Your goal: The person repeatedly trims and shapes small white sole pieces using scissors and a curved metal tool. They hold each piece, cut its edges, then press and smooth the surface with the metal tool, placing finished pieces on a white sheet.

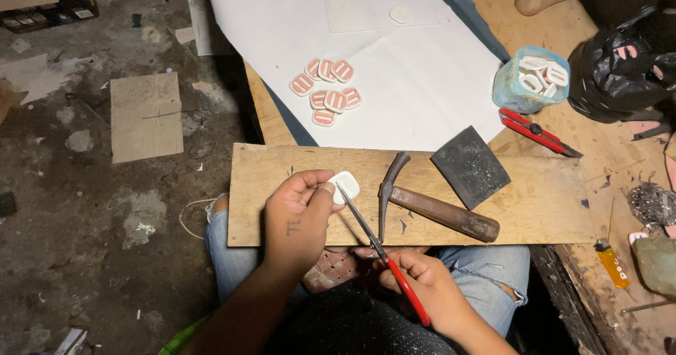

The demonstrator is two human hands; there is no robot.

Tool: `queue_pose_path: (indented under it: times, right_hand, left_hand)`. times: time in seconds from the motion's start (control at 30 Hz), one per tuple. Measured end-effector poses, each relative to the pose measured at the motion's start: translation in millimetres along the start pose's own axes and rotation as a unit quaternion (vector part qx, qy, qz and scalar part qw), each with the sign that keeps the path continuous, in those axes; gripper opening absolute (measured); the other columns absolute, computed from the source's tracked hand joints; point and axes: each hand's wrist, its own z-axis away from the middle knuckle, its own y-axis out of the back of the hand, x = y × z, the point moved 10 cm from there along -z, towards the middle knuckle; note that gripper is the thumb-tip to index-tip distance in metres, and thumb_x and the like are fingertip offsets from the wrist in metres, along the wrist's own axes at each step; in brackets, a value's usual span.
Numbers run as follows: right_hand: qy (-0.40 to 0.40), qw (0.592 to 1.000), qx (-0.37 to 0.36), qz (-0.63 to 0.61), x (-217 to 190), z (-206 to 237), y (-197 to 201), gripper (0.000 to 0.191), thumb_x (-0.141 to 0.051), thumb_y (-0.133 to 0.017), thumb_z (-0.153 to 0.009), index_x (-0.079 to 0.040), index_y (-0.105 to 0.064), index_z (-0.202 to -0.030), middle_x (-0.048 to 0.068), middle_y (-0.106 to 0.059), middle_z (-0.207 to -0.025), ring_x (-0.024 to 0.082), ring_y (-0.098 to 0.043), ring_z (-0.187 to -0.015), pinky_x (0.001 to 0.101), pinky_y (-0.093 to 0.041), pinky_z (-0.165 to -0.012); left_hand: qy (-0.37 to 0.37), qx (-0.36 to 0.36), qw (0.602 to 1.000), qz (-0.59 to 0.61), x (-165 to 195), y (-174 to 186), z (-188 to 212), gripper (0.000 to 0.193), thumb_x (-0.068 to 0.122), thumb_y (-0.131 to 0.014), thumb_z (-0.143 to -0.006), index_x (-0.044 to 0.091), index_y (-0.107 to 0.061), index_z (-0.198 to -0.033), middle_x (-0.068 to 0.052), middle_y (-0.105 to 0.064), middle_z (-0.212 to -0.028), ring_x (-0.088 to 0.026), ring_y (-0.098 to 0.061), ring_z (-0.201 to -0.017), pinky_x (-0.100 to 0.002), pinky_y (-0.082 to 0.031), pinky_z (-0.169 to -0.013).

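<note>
Centrally, a white piece (346,185) is pinched by the left hand (299,218); red-handled pliers (384,256), clenched in the right hand (422,284), slant up-left, tips touching it.

Two hands are at work: the left hand (296,214) and the right hand (415,277). Seven red-and-white pieces (327,91) lie clustered on the white sheet (422,80). Two plain white pieces show, one (346,185) at the left hand and one (400,14) farther up the sheet. There is one hammer (436,211), one red utility knife (539,131), one dark square pad (470,166), one yellow lighter (611,262) and one wooden board (535,200).
</note>
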Motion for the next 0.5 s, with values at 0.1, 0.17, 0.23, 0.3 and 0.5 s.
queue_pose_path:
  times: [0.1,0.17,0.23,0.3,0.5]
  right_hand:
    - [-0.035,0.997,0.046,0.043,6.7,3.6,7.1,0.023,-0.012,-0.069,-0.091,-0.003,-0.077,-0.111,-0.006,-0.060,-0.070,0.004,-0.051,-0.061,0.0201,-0.041,-0.056]
    - [0.005,0.991,0.069,0.116,-7.9,8.9,13.1,0.020,-0.013,-0.074,-0.087,-0.003,-0.075,-0.103,-0.004,-0.067,-0.072,0.006,-0.057,-0.065,0.0224,-0.047,-0.060]
    - [0.107,0.968,0.085,0.209,-40.5,20.2,21.9,0.021,-0.015,-0.080,-0.082,-0.003,-0.073,-0.098,-0.003,-0.076,-0.078,0.006,-0.066,-0.073,0.0241,-0.055,-0.067]
    - [0.146,0.914,0.213,0.313,-71.9,35.1,59.4,0.038,-0.026,-0.087,-0.072,-0.004,-0.072,-0.099,0.003,-0.079,-0.090,0.015,-0.071,-0.075,0.0324,-0.056,-0.071]
    - [0.112,0.756,0.405,0.502,-125.0,20.0,157.8,0.045,-0.028,-0.080,-0.082,-0.001,-0.067,-0.116,0.019,-0.072,-0.096,0.038,-0.069,-0.090,0.0466,-0.053,-0.078]
  left_hand:
    - [0.006,0.005,1.000,-0.007,-3.9,0.1,-0.8,0.026,0.003,-0.056,-0.097,-0.010,-0.061,-0.119,-0.019,-0.075,-0.105,-0.019,-0.073,-0.092,-0.029,-0.060,-0.084]
    - [0.006,0.024,1.000,0.002,-5.0,6.2,-3.3,0.026,0.003,-0.054,-0.097,-0.009,-0.059,-0.120,-0.018,-0.074,-0.105,-0.018,-0.074,-0.093,-0.030,-0.061,-0.085]
    - [-0.013,0.027,0.999,0.019,-1.5,12.4,-6.4,0.027,0.002,-0.053,-0.097,-0.008,-0.057,-0.122,-0.017,-0.072,-0.107,-0.018,-0.073,-0.096,-0.031,-0.062,-0.088]
    - [-0.049,0.014,0.998,0.043,6.0,16.4,-9.5,0.030,-0.002,-0.053,-0.095,-0.007,-0.053,-0.125,-0.016,-0.068,-0.112,-0.017,-0.071,-0.101,-0.032,-0.062,-0.091]
    - [-0.007,-0.005,0.998,0.061,-8.4,4.7,-1.4,0.036,-0.009,-0.057,-0.088,-0.005,-0.050,-0.123,-0.018,-0.065,-0.110,-0.020,-0.069,-0.099,-0.035,-0.061,-0.088]
